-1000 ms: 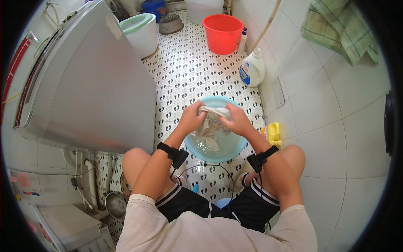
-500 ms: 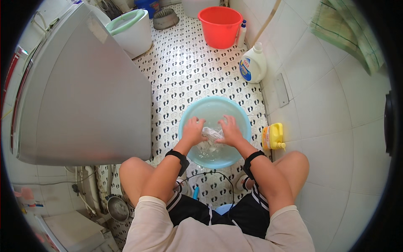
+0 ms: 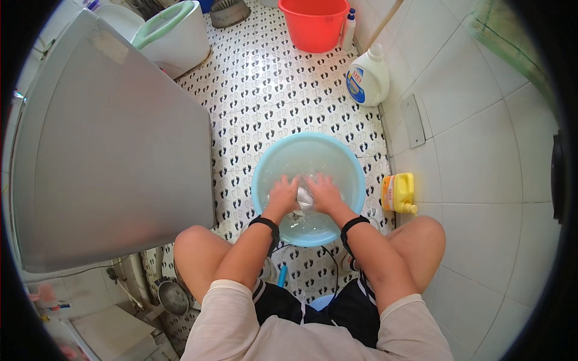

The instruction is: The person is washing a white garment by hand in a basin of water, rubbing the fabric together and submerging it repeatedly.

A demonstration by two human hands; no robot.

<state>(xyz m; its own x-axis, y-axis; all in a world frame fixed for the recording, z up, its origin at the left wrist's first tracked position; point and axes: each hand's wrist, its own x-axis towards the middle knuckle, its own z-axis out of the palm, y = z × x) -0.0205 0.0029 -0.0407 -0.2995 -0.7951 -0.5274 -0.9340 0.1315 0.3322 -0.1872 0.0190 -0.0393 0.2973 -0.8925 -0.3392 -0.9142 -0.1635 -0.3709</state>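
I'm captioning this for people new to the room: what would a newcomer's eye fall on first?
Probably the light-blue basin near the centre, where the left hand and right hand reach in with a pale cloth between them. Next comes the bright red bucket at the top edge, just right of centre. Around both spreads the footprint-patterned white floor.

Glare whitens the floor (image 3: pixel 265 78); outer edges bend.
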